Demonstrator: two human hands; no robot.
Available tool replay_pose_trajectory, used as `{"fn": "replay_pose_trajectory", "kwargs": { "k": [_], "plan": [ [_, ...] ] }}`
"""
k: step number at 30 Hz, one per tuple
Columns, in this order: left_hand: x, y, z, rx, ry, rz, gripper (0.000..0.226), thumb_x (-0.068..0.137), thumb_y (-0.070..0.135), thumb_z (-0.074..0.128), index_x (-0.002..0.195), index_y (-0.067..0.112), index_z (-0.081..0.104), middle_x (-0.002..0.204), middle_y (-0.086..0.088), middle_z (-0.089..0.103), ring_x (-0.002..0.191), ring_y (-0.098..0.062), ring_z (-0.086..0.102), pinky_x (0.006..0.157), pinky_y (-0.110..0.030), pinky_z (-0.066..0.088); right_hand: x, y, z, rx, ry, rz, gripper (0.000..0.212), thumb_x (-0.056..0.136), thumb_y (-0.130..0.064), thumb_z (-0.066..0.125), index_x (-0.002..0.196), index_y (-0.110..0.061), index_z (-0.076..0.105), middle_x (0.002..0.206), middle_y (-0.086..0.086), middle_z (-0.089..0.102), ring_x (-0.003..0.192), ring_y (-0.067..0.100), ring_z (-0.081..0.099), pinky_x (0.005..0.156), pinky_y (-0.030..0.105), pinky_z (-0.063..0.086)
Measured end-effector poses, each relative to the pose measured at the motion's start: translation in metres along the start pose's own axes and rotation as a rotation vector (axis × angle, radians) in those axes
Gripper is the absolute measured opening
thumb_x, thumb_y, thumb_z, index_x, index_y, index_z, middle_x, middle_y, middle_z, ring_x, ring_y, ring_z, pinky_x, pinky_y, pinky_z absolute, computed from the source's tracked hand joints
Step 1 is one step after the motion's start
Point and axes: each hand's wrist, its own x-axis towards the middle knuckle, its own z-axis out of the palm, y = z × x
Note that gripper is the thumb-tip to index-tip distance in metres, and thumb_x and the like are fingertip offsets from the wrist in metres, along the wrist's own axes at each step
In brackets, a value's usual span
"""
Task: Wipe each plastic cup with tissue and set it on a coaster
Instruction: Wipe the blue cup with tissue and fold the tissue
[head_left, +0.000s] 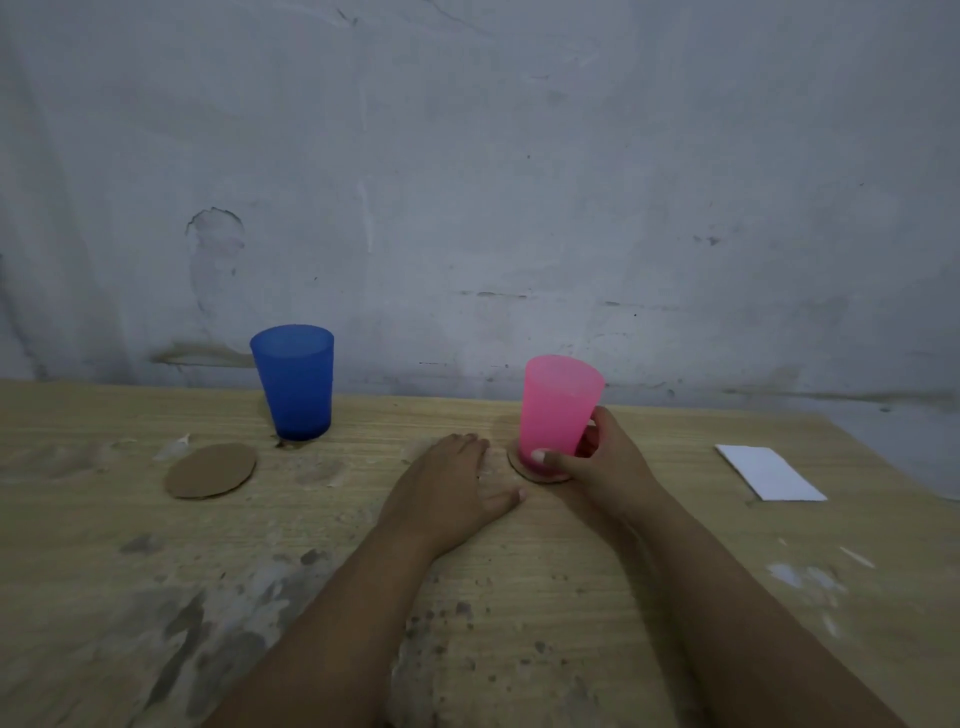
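Note:
A pink plastic cup (558, 410) stands upright on a round cardboard coaster (519, 465) near the middle of the table. My right hand (605, 462) is wrapped around its lower part, thumb in front. Flat on the table just left of that coaster lies my left hand (457, 483), fingers together and holding nothing. A blue plastic cup (295, 382) stands upright on the bare table at the back left. In front of it and slightly left lies a second cardboard coaster (210, 470), with nothing on it. A folded white tissue (769, 473) rests at the right.
The wooden table (156, 597) is worn, with grey stains and dark specks near its front. A scuffed grey wall (467, 182) runs right behind it. The table's right edge slants away just past the tissue.

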Motion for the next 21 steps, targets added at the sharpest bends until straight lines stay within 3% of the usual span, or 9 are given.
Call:
{"fn": "replay_pose_trajectory", "kwargs": {
  "k": [5, 7, 12, 15, 21],
  "plan": [
    [-0.006, 0.005, -0.013, -0.114, -0.014, -0.056, 0.072, 0.082, 0.054, 0.061, 0.142, 0.019, 0.041, 0.145, 0.003, 0.045, 0.131, -0.012, 0.042, 0.104, -0.025, 0.033, -0.003, -0.006, -0.018, 0.028, -0.025, 0.065, 0.082, 0.064, -0.014, 0.084, 0.133, -0.015, 0.040, 0.128, 0.008, 0.055, 0.115, 0.020, 0.055, 0.096, 0.034, 0.047],
    [-0.013, 0.011, -0.019, -0.168, 0.046, -0.062, 0.061, 0.083, 0.047, 0.064, 0.136, 0.021, 0.048, 0.137, 0.004, 0.053, 0.121, -0.010, 0.051, 0.095, -0.022, 0.040, -0.011, -0.010, -0.031, 0.002, -0.015, 0.082, 0.082, 0.068, -0.015, 0.081, 0.137, -0.015, 0.037, 0.126, 0.006, 0.054, 0.116, 0.019, 0.054, 0.094, 0.032, 0.046],
    [-0.035, 0.040, -0.019, -0.282, 0.100, 0.015, 0.032, 0.085, 0.033, 0.063, 0.117, 0.025, 0.063, 0.116, 0.009, 0.064, 0.106, -0.005, 0.058, 0.083, -0.019, 0.041, -0.037, -0.009, -0.070, -0.133, 0.114, 0.050, 0.047, 0.078, -0.019, 0.074, 0.121, -0.013, 0.057, 0.113, 0.003, 0.063, 0.106, 0.017, 0.059, 0.093, 0.031, 0.045],
    [-0.041, 0.063, -0.007, -0.319, 0.034, 0.095, 0.025, 0.085, 0.026, 0.063, 0.109, 0.026, 0.067, 0.104, 0.012, 0.066, 0.091, 0.002, 0.058, 0.072, -0.006, 0.039, -0.046, 0.006, -0.096, -0.188, 0.248, 0.058, 0.028, 0.081, -0.016, 0.070, 0.108, -0.012, 0.065, 0.105, 0.003, 0.067, 0.102, 0.018, 0.062, 0.097, 0.037, 0.047],
    [-0.016, 0.125, 0.036, -0.354, -0.078, 0.220, 0.029, 0.087, 0.022, 0.057, 0.116, 0.023, 0.064, 0.117, 0.009, 0.063, 0.107, -0.002, 0.056, 0.088, -0.017, 0.042, -0.063, 0.033, -0.137, -0.284, 0.457, 0.061, 0.016, 0.083, -0.010, 0.066, 0.098, -0.007, 0.069, 0.101, 0.006, 0.069, 0.095, 0.019, 0.062, 0.078, 0.019, 0.035]
  ]
}}
